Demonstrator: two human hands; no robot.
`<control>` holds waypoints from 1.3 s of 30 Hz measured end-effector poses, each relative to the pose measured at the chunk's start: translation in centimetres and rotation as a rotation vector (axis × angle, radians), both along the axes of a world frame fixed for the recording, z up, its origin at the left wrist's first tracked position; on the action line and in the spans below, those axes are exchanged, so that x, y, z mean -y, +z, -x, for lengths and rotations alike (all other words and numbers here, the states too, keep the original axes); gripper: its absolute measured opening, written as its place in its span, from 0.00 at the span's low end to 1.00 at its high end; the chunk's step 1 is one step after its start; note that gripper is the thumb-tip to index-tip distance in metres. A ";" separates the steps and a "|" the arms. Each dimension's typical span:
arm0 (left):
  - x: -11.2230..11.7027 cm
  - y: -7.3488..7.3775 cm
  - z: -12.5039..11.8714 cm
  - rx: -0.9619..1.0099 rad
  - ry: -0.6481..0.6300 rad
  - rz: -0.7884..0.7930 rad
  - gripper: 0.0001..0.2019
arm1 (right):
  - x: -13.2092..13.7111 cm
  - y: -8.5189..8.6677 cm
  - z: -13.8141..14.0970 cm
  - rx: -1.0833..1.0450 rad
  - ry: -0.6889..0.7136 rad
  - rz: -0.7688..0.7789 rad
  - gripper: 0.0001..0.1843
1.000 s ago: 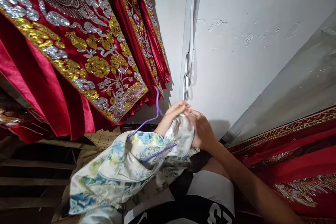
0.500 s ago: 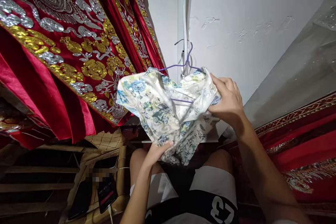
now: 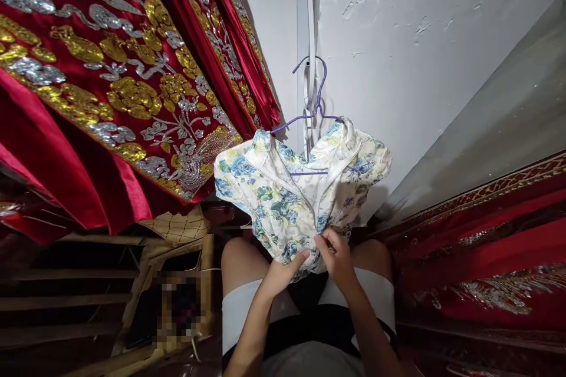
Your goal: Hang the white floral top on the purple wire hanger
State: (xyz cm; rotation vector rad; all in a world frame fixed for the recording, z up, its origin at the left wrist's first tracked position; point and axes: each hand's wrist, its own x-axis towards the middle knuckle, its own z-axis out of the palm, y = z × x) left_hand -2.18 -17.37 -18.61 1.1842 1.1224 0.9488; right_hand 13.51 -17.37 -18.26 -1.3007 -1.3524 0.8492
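Note:
A white floral blouse with blue and yellow flowers hangs on a purple wire hanger. The hanger's hook rests at a white cord or strip on the wall, and its lower bar shows through the open neckline. My left hand grips the lower front of the blouse, thumb on top and fingers hidden beneath the cloth. My right hand pinches the front edge just below the V of the neckline, close to the left hand. Bunched cloth hides the blouse's hem.
Red drapery with gold and silver sequins hangs at the left. More red fabric lies along the right. A bamboo chair stands lower left with a partly blurred dark device on it. My knees are below the blouse; a white wall is behind.
My right hand has left the collar at the right shoulder and moved down to the blouse's front. The right shoulder now lies spread out. My left hand keeps its hold.

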 end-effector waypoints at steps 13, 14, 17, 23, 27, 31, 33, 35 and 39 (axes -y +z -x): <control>-0.1 -2.2 0.1 -0.135 0.829 -0.469 0.21 | -0.1 2.9 -2.1 -0.215 0.066 0.146 0.26; -0.3 -2.1 0.1 -0.166 0.955 -0.604 0.22 | -0.1 2.8 -1.9 -0.267 0.065 0.177 0.26; -0.7 -1.6 -1.0 -0.263 0.782 -0.881 0.20 | -0.3 2.5 -0.9 -0.369 0.097 0.256 0.25; -2.0 -0.7 -4.0 -0.227 0.241 -0.759 0.05 | -0.6 3.5 -0.5 -0.279 0.235 0.303 0.20; -2.3 -1.0 -3.9 -0.215 0.167 -0.750 0.07 | -3.0 7.5 -1.8 -0.315 0.157 0.234 0.20; -2.1 -2.0 -3.3 -0.285 0.082 -0.731 0.08 | -7.4 14.3 -2.4 -0.427 0.115 0.059 0.20; -2.3 -2.1 -2.7 -0.325 0.036 -0.708 0.10 | -8.9 17.1 -2.2 -0.468 0.133 0.005 0.19; -2.9 -1.6 -2.0 -0.357 -0.027 -0.684 0.10 | -9.5 18.6 -1.6 -0.501 0.149 -0.042 0.19; -4.9 3.3 -0.7 -0.370 -0.064 -0.736 0.03 | -8.4 18.2 -0.9 -0.483 0.150 -0.066 0.18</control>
